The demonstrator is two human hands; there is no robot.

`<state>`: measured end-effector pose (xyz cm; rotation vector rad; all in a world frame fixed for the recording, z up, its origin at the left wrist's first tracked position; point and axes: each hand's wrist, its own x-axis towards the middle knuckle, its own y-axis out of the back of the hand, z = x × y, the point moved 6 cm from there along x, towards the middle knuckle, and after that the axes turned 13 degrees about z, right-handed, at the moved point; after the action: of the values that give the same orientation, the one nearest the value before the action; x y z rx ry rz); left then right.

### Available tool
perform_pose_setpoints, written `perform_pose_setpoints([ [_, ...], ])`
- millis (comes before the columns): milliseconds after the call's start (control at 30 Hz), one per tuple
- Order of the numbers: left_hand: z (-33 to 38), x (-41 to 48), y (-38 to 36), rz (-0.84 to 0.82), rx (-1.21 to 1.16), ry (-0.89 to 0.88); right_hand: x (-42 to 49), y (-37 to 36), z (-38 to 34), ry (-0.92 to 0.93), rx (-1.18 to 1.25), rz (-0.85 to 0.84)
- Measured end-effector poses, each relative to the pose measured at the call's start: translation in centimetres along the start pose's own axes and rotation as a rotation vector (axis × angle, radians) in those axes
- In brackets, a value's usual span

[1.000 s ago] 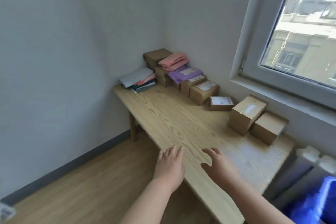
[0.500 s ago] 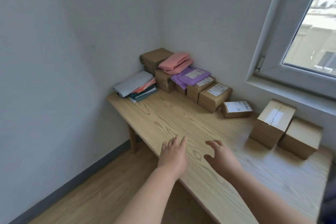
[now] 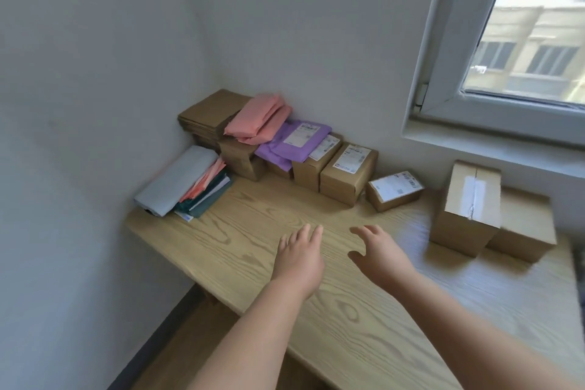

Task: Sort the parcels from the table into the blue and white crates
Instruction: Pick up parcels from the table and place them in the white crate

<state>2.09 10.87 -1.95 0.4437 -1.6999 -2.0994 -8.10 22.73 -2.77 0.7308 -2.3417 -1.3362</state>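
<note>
Spread and holding nothing, the left grip (image 3: pixel 297 258) and the right grip (image 3: pixel 380 255) hover over the table (image 3: pixel 240 241). The parcels (image 3: pixel 348 174) lie far, along the wall. The small labelled box (image 3: pixel 395 190), its long axis left to right, is straight beyond the right grip, the nearer one.

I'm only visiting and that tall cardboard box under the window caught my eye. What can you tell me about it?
The tall box is plain brown cardboard, closed, its top flaps sealed by a strip of shiny clear tape along the seam. No label shows. It stands upright on the wooden table below the window sill, close against a lower brown box on its right. The left hand and right hand are open and well clear of it.
</note>
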Motion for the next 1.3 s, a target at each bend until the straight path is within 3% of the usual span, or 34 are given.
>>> perform_pose_setpoints([
  [233, 3.6, 8.0, -1.2, -0.074, -0.031, -0.225, 2.3, 3.5, 3.9, -0.227, -0.033, 0.158],
  [567, 15.3, 12.6, -4.7, -0.229, -0.201, -0.486, 0.6, 7.9, 13.3, -0.638, -0.002, 0.285],
  [833, 22.0, 16.3, -8.3, -0.363, -0.333, -0.343, 2.6, 9.2, 19.5, -0.735, 0.018, 0.271],
  [967, 25.0, 18.6, -10.8, -0.422, -0.414, -0.179, 4.5, 9.1, 23.3, -0.788, 0.08, 0.24],
  [1100, 26.1, 19.2, -13.3, -0.48, -0.47, -0.014, 5.7, 8.1, 25.9, -0.879, 0.287, 0.268],
  [1300, 24.5, 19.0, -13.5, -0.42, -0.747, 0.158, 5.2, 7.2, 26.7, -0.989, 0.504, 0.278],
])
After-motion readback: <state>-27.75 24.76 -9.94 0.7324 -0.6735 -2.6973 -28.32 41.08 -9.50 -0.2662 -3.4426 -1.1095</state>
